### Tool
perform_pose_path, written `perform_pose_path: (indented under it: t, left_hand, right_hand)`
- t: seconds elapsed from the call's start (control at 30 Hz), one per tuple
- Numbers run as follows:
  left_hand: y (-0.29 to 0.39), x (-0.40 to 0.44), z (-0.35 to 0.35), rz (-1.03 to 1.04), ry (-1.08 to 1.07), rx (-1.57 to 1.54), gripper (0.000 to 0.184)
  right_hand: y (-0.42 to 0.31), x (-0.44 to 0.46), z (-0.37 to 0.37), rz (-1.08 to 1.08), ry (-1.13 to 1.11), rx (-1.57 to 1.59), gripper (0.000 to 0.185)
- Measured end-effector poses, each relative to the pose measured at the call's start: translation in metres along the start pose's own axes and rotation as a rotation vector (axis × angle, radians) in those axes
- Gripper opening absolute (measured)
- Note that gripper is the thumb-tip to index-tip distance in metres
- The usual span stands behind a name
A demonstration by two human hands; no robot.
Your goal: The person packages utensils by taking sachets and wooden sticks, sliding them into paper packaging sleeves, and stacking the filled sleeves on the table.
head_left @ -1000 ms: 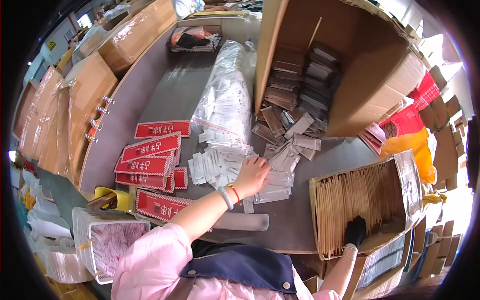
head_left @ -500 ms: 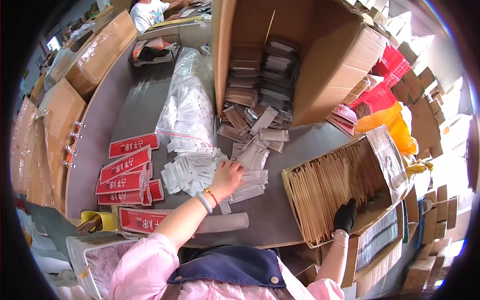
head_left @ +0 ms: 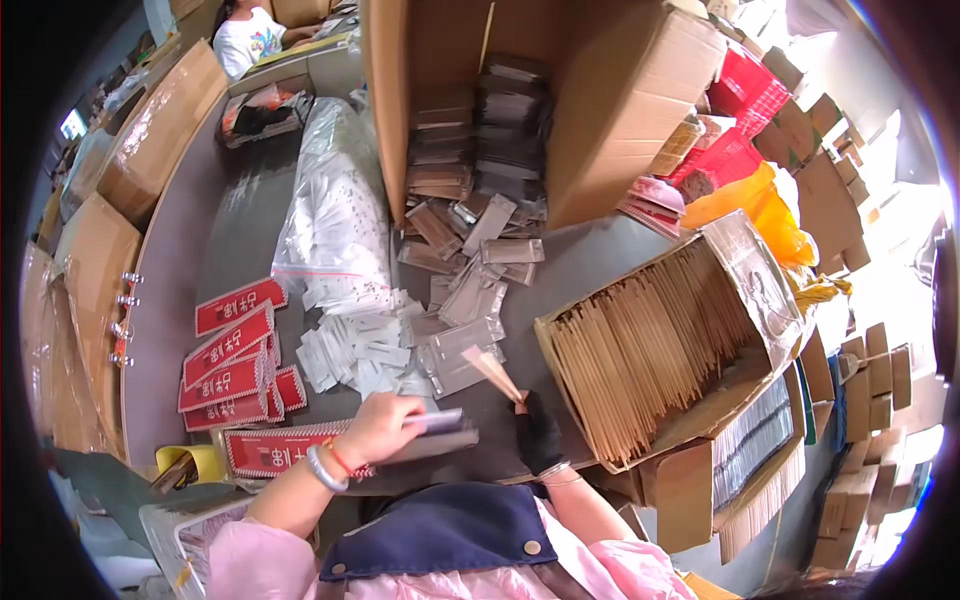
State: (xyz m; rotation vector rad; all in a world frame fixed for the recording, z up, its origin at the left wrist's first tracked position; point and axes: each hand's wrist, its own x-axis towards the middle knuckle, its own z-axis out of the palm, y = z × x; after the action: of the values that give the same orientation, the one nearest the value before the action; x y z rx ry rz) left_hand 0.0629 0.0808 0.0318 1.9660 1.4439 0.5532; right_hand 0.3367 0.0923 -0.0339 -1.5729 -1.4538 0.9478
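Observation:
My left hand (head_left: 385, 425) is closed on a flat shiny plastic sleeve (head_left: 438, 422), blurred by motion, above the near part of the table. Below it lies a grey roll (head_left: 430, 447), partly covered by the hand. My right hand (head_left: 540, 438), in a black glove, grips a small bunch of wooden sticks (head_left: 496, 373) that points up and left. Beyond my hands are a heap of small white packets (head_left: 355, 350) and scattered clear plastic sleeves (head_left: 465, 295). To the right stands an open carton of wooden sticks (head_left: 640, 345).
Red printed packets (head_left: 225, 385) lie stacked at the left. A large clear bag (head_left: 335, 200) of white packets stands behind the heap. A tall cardboard box (head_left: 620, 110) holds stacked sleeves at the back. Another person (head_left: 250, 40) sits at the far left.
My left hand has come back from the packets toward me and now holds a plastic sleeve. The right hand has left the carton, moving left with wooden sticks. The view has shifted slightly.

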Motion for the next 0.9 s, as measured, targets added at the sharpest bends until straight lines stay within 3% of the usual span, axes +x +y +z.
perform_pose_path:
  t: [0.07, 0.1, 0.17, 0.2, 0.27, 0.37, 0.43, 0.5, 0.53, 0.6, 0.63, 0.7, 0.73, 0.77, 0.83, 0.9]
  left_hand:
    - [0.002, -0.035, 0.001, -0.009, -0.068, 0.306, 0.030]
    - [0.009, -0.045, -0.003, -0.020, -0.068, 0.306, 0.030]
    - [0.019, -0.062, -0.009, -0.076, 0.209, 0.319, 0.048]
    - [0.017, -0.071, -0.014, -0.088, 0.211, 0.322, 0.064]
    - [0.011, -0.087, -0.019, -0.106, 0.176, 0.347, 0.066]
    - [0.008, -0.098, -0.012, -0.152, 0.173, 0.368, 0.073]
    - [0.008, -0.084, 0.001, -0.097, 0.166, 0.291, 0.071]
    - [0.011, -0.073, 0.008, -0.055, 0.190, 0.292, 0.071]
    - [0.016, -0.072, 0.005, -0.058, 0.193, 0.308, 0.072]
    - [0.009, -0.074, 0.007, -0.046, 0.200, 0.337, 0.072]
    - [0.006, -0.075, 0.010, -0.026, 0.195, 0.366, 0.071]
    - [0.005, -0.066, 0.016, -0.021, 0.167, 0.345, 0.070]
    - [0.006, -0.060, 0.019, -0.010, 0.143, 0.329, 0.068]
    - [0.007, -0.058, 0.019, -0.013, 0.146, 0.336, 0.068]
    - [0.005, -0.057, 0.016, -0.009, 0.189, 0.311, 0.064]
    - [0.002, -0.054, 0.015, 0.010, 0.246, 0.352, 0.054]
  right_hand:
    - [-0.009, 0.006, -0.008, -0.415, -0.143, -0.172, 0.017]
    - [-0.012, 0.006, -0.009, -0.415, -0.153, -0.168, 0.017]
    - [-0.020, 0.005, -0.011, -0.338, -0.417, -0.155, 0.024]
    - [-0.023, 0.007, -0.016, -0.336, -0.426, -0.155, 0.024]
    - [-0.025, 0.012, -0.030, -0.546, -0.667, -0.701, 0.029]
    - [-0.022, 0.011, -0.008, -0.579, -0.679, -0.771, 0.031]
    - [-0.020, 0.008, 0.020, -0.639, -0.715, -0.679, 0.029]
    - [-0.018, 0.014, 0.030, -0.775, -0.620, -0.385, 0.026]
    - [-0.013, 0.018, 0.023, -0.786, -0.631, -0.381, 0.026]
    - [-0.008, 0.022, 0.003, -0.504, -0.513, -0.454, 0.022]
    - [-0.009, 0.018, 0.009, -0.507, -0.520, -0.457, 0.022]
    - [-0.019, -0.005, 0.041, -0.352, -0.474, -0.208, 0.024]
    - [-0.048, -0.017, 0.056, -0.068, -0.601, -0.130, 0.026]
    - [-0.039, -0.021, 0.072, -0.246, -0.748, 0.148, 0.033]
    - [-0.057, -0.027, 0.073, -0.201, -0.773, 0.277, 0.043]
    - [-0.062, -0.009, 0.049, -0.450, -0.585, -0.201, 0.052]
